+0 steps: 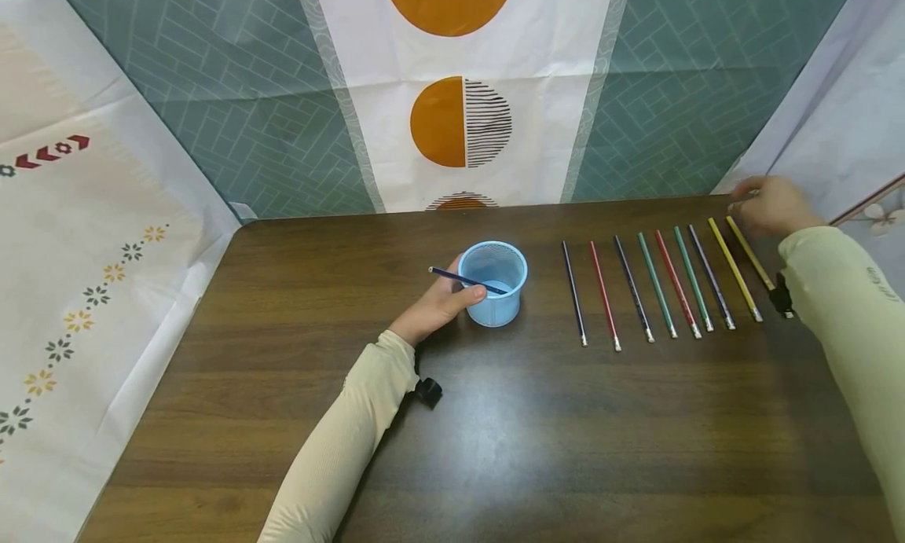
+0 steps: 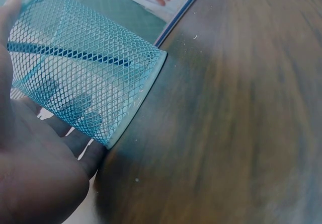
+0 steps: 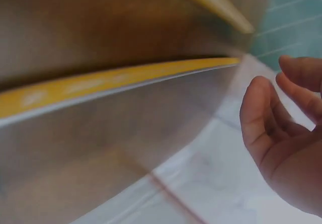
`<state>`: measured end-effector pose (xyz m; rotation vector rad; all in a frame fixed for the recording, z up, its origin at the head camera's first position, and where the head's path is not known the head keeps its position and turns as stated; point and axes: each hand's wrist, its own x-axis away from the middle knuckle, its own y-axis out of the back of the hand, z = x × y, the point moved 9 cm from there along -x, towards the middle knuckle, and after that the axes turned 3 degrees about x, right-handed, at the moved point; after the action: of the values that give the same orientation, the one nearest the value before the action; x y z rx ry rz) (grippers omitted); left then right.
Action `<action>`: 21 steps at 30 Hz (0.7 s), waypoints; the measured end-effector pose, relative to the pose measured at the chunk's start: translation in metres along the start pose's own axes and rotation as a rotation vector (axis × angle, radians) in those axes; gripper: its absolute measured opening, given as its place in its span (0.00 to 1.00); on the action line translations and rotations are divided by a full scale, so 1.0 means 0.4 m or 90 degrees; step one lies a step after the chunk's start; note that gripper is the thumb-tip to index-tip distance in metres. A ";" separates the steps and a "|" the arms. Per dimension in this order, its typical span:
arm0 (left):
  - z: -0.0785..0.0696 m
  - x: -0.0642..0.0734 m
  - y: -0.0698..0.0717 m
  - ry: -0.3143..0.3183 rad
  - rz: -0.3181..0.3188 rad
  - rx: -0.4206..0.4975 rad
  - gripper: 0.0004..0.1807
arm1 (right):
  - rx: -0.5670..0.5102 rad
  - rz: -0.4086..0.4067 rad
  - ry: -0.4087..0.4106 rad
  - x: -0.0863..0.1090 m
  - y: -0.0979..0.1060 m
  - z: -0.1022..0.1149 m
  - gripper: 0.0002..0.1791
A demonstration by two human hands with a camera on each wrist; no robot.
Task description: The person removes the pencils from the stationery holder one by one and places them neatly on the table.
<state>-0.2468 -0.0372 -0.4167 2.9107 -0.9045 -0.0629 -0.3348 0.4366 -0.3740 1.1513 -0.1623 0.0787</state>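
Observation:
A light blue mesh pencil cup (image 1: pixel 493 313) stands upright on the table, with my left hand (image 1: pixel 440 306) curled round its left side and the thumb at the rim. One dark blue pencil (image 1: pixel 452 274) leans in the cup, its tip sticking out over the rim to the left; through the mesh the left wrist view shows it too (image 2: pixel 95 57). At the table's far right my right hand (image 1: pixel 772 207) hovers by the tip of the rightmost yellow pencil (image 1: pixel 749 252). Its fingers are loosely bent and hold nothing; in the right wrist view a gap separates them from that pencil.
Several pencils lie side by side right of the cup: a dark blue one (image 1: pixel 574 295), a red one (image 1: pixel 605 295), green ones (image 1: pixel 657 285) and another yellow one (image 1: pixel 735 269), erasers toward me. Patterned cloths (image 1: pixel 283 134) hang behind the brown table (image 1: pixel 566 449).

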 end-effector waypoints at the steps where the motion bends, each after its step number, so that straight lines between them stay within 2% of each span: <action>1: 0.000 0.001 0.001 0.001 -0.001 0.001 0.62 | -0.007 -0.016 -0.006 0.003 0.013 0.011 0.24; 5: -0.003 0.006 0.003 0.000 -0.006 0.007 0.60 | -0.011 -0.064 -0.007 0.017 0.059 0.075 0.26; 11: -0.005 0.007 0.005 -0.009 -0.008 0.013 0.60 | -0.066 -0.074 0.018 0.057 0.092 0.220 0.31; 16: -0.001 0.008 0.006 0.004 -0.009 0.010 0.61 | -0.098 -0.097 0.065 0.098 0.110 0.357 0.28; 21: -0.004 0.008 0.000 0.001 -0.004 0.011 0.60 | -0.078 -0.100 0.124 0.139 0.102 0.487 0.25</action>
<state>-0.2443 -0.0389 -0.4151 2.9296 -0.8997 -0.0537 -0.3032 0.2741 -0.2506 1.0243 0.0952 0.0418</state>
